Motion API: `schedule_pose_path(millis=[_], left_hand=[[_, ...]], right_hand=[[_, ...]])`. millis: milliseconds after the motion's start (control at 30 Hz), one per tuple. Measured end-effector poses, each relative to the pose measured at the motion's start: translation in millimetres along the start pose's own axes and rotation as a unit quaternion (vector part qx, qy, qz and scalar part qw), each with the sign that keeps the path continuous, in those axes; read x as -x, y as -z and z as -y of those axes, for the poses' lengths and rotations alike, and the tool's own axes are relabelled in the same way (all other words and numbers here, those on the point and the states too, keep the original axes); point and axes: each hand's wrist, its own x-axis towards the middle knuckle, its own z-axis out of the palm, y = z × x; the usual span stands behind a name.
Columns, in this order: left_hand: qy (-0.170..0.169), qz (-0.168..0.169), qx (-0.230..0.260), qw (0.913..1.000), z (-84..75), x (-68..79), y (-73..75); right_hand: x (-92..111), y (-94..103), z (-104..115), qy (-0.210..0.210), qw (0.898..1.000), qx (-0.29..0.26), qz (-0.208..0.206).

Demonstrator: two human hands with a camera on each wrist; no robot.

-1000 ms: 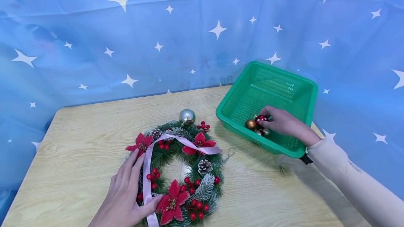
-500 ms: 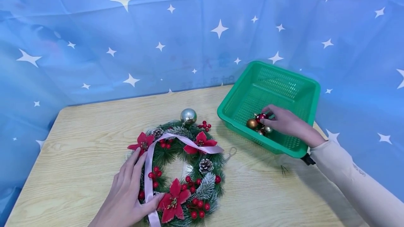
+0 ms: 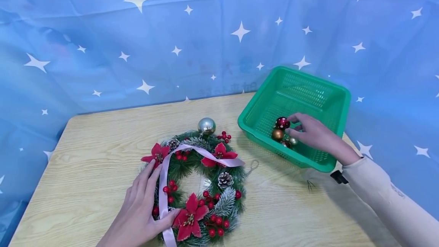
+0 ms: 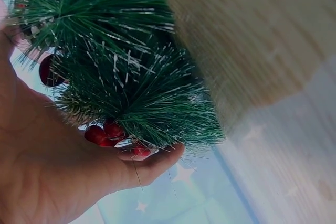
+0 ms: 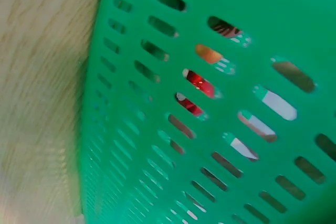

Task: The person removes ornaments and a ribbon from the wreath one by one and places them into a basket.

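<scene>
In the head view a Christmas wreath (image 3: pixel 224 197) lies on the table, with red poinsettias, berries, pine cones and a pale pink ribbon (image 3: pixel 164 180). My left hand (image 3: pixel 138 205) rests on its left side, fingers near the upper-left poinsettia (image 3: pixel 158 154) and thumb at the lower poinsettia (image 3: pixel 189 219). Green needles (image 4: pixel 136 87) fill the space by this hand in the left wrist view. My right hand (image 3: pixel 313 132) reaches into a green basket (image 3: pixel 255 134), thumb and fingers apart, beside a red dotted bauble (image 3: pixel 282 122). Copper (image 3: pixel 277 135) and small pale (image 3: pixel 293 140) baubles lie close by.
A large silver bauble (image 3: pixel 207 126) sits at the wreath's top edge. A thin loop of string (image 3: pixel 253 166) lies right of the wreath, and a dark sprig (image 3: pixel 310 185) is below the basket. A blue starry cloth (image 3: pixel 171 75) hangs behind the table (image 3: pixel 96 151).
My right thumb and fingers have come off the red dotted bauble and drawn slightly right; it now lies among the others in the basket. The left hand keeps its place on the wreath.
</scene>
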Motion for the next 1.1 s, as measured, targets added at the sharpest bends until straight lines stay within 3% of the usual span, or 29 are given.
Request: schedule_pose_path(millis=[200, 367, 500, 667, 767, 933, 1100], left_hand=[[-0.005, 0.002, 0.010, 0.9999, 1.5, -0.7, 0.4], [-0.008, 0.010, 0.019, 0.9997, 2.5, -1.8, 1.7], [-0.013, 0.016, 0.024, 0.9995, 4.1, -3.7, 2.7], [-0.030, 0.023, 0.028, 0.9989, 8.6, -6.2, 4.9], [-0.037, 0.030, 0.028, 0.9985, 11.1, -7.9, 6.5], [-0.048, 0.040, 0.029, 0.9976, 15.6, -12.9, 8.3], [-0.053, 0.050, 0.034, 0.9967, 18.1, -17.9, 10.7]], right_hand=[[9, -1.6, 13, 0.010, 0.999, -0.021, -0.043], [18, -9.0, 27, 0.044, 0.993, -0.049, -0.100], [24, -19.0, 40, 0.096, 0.982, -0.071, -0.148], [30, -38.7, 53, 0.196, 0.959, -0.085, -0.184], [33, -51.6, 63, 0.249, 0.948, -0.084, -0.179], [35, -75.1, 82, 0.309, 0.938, -0.076, -0.138], [31, -101.4, 92, 0.318, 0.941, -0.079, -0.081]])
